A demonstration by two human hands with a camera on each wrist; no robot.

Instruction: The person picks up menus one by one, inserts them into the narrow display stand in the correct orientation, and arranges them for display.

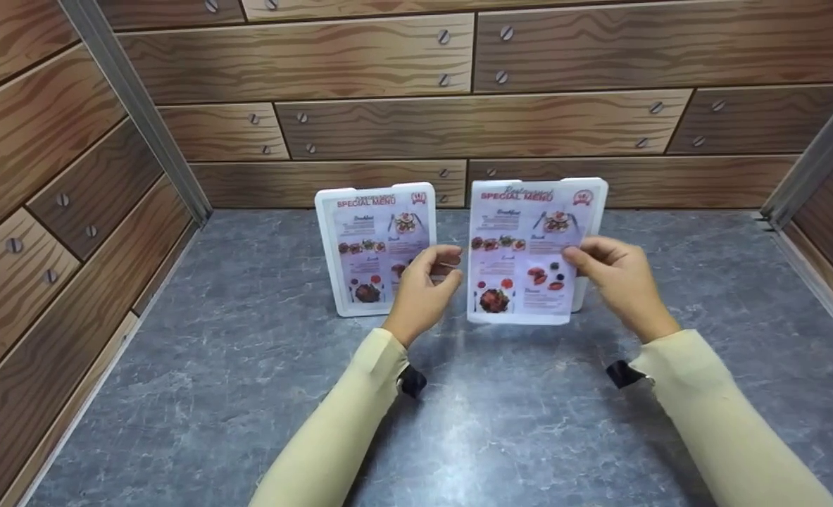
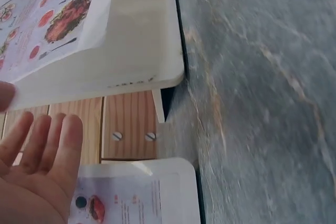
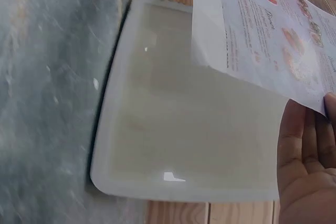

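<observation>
Left forearm (image 1: 339, 429): sleeved, slants up and rightward from bottom edge, left of centre.
Left hand (image 1: 423, 292): near frame centre, holding nothing; thumb apart from fingers.
Left fingers (image 2: 55, 140): lower left in left wrist view, nearly straight, palm showing.
Right forearm (image 1: 729, 422): sleeved, slants up and leftward from lower right.
Right hand (image 1: 620, 282): right of centre, turned inward, pinching, thumb in front.
Right fingers (image 3: 307, 135): lower right in right wrist view, side by side.

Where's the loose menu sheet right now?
In the head view, the loose menu sheet is right of centre, pinched by the right hand before a blank white stand; the left hand is near its left edge.
</observation>
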